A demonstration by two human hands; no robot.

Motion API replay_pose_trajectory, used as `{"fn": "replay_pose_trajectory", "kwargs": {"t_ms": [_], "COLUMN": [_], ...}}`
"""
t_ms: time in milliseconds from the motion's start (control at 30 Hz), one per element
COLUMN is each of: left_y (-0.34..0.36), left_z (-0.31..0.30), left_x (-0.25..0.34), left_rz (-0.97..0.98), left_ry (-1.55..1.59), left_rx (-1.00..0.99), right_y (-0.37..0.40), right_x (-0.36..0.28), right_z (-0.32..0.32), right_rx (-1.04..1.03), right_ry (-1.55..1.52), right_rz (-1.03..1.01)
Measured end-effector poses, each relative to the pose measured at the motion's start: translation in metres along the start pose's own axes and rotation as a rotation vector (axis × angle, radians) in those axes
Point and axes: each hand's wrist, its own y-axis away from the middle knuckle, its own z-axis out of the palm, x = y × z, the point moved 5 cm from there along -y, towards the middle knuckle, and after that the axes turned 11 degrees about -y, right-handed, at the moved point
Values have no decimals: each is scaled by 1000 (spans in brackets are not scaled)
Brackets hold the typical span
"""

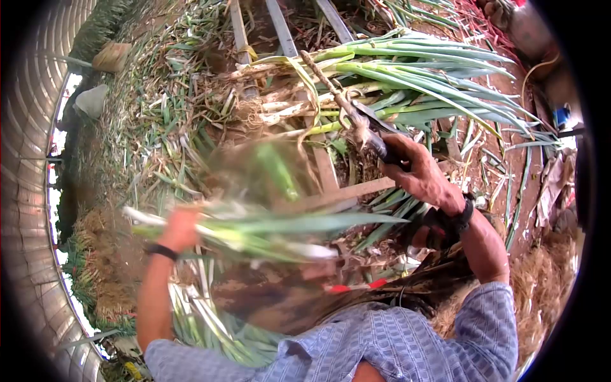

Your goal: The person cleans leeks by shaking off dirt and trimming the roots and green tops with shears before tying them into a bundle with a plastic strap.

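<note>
My left hand [181, 228], smeared by motion, is closed around a bundle of green onions [273, 230]. Their white ends point left and the leaves stretch right across the middle. My right hand [410, 167] grips a dark-handled tool [382, 149] whose long brown front part points up and left; I cannot tell its exact kind. Just beyond it lies a pile of long green onions [407, 70], roots to the left and leaves to the right. A blurred green piece [277, 172] shows between my hands.
Metal bars [280, 28] and a wooden strip [344, 193] run beneath the onions. Trimmed leaves and litter [165, 114] cover the ground at left. More green onions [213, 325] lie by my left forearm. A curved ribbed wall [28, 210] stands far left, dry fibrous roots [541, 305] at right.
</note>
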Motion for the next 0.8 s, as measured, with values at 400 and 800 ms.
{"fn": "replay_pose_trajectory", "kwargs": {"t_ms": [400,800], "left_y": [-31,-85], "left_z": [-141,-113], "left_x": [-37,296], "left_rz": [-306,104], "left_ry": [793,2387], "left_rx": [609,433], "right_y": [-6,15], "right_x": [-13,-30], "right_z": [21,61], "right_rx": [-66,-214], "right_ry": [123,502], "right_rz": [0,-259]}}
